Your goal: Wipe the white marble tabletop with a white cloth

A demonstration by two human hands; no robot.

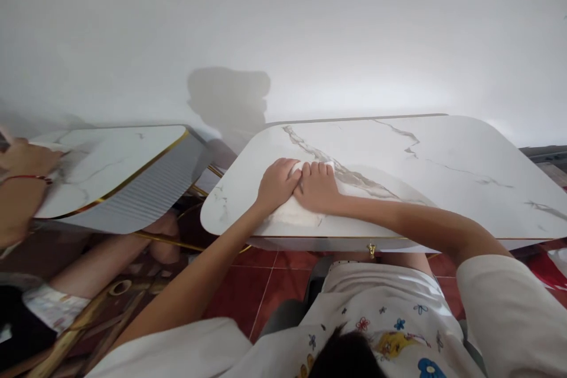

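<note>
A white cloth [297,212] lies bunched on the left part of a white marble-patterned tabletop [456,153]. My left hand [277,186] grips the cloth's upper left side, its fingers curled over it. Right beside it, my right hand [319,187] presses down on the cloth with bent fingers, the two hands touching. Part of the cloth is hidden under both palms. Grey-brown veins run across the tabletop behind the hands.
A second marble-patterned table [110,156] with a gold edge and ribbed side stands at the left. Another person's hand [31,156] rests over it. A small gold knob [371,250] sticks out of my table's front. A plain wall [354,29] rises behind.
</note>
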